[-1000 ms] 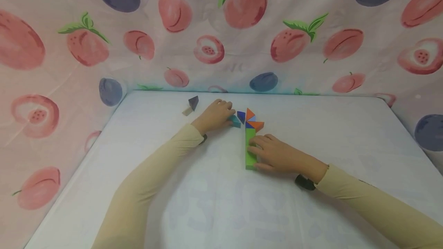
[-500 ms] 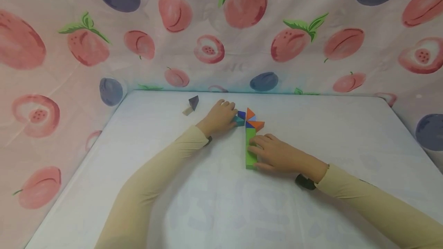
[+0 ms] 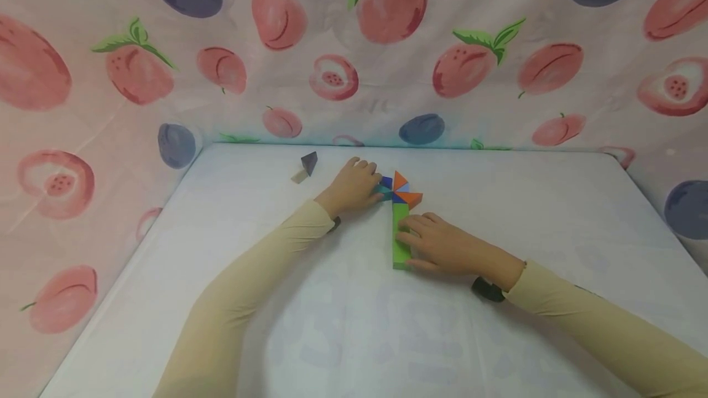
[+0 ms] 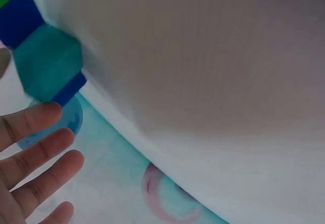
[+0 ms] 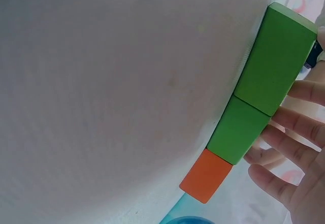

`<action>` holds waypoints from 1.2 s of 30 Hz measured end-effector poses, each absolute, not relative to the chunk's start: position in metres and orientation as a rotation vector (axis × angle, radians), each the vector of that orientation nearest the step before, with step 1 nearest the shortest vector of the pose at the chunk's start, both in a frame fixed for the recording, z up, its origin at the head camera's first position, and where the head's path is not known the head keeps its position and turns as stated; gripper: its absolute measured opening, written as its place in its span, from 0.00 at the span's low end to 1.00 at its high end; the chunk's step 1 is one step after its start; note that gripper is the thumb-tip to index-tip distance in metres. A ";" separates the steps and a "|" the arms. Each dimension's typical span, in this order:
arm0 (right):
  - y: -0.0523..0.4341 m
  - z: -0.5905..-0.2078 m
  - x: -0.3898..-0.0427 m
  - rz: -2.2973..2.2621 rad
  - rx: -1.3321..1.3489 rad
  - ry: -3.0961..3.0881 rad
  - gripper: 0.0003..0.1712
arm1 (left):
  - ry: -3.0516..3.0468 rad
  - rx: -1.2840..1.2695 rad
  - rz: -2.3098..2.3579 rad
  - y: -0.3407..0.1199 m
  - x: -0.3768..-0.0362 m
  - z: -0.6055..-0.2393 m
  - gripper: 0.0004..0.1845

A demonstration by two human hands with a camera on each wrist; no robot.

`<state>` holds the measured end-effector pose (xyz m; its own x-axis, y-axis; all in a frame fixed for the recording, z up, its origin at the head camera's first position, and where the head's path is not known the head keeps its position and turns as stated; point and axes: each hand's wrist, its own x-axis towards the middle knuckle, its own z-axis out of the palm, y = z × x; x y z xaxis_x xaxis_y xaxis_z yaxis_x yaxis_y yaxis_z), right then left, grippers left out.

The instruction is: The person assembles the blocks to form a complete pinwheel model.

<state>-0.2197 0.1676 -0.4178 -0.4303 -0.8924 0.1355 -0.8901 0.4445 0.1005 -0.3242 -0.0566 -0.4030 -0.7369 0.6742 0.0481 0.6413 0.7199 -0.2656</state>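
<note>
In the head view, my left hand (image 3: 354, 186) pinches a teal triangular block (image 3: 384, 191) at the left of a pinwheel of small blocks. The left wrist view has the teal block (image 4: 48, 64) between thumb and index finger, against dark blue blocks (image 4: 21, 17). The pinwheel also has orange triangles (image 3: 412, 199), a light blue one (image 3: 404, 188) and a dark blue one (image 3: 386, 182). Below it, two green blocks (image 3: 401, 235) form a straight stem. My right hand (image 3: 437, 243) rests on the stem's right side, fingers loosely extended along the green blocks (image 5: 277, 59).
A dark triangular block (image 3: 310, 163) and a small beige block (image 3: 299, 177) lie at the back left of the white table (image 3: 332, 324). Behind the table hangs a fruit-patterned cloth (image 3: 387, 91).
My left hand has slid the teal block to the right, up to the pinwheel's centre. The right hand stays where it was on the green stem.
</note>
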 end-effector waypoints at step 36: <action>0.167 -0.416 -0.219 0.003 1.563 -2.565 0.25 | -2.826 -1.201 0.256 -0.058 -0.337 -0.401 0.26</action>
<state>-0.2186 0.1671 -0.4158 -0.4514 -0.8844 0.1189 -0.8847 0.4610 0.0699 -0.3370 -0.0577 -0.4007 -0.6947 0.7193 -0.0092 0.7092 0.6827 -0.1758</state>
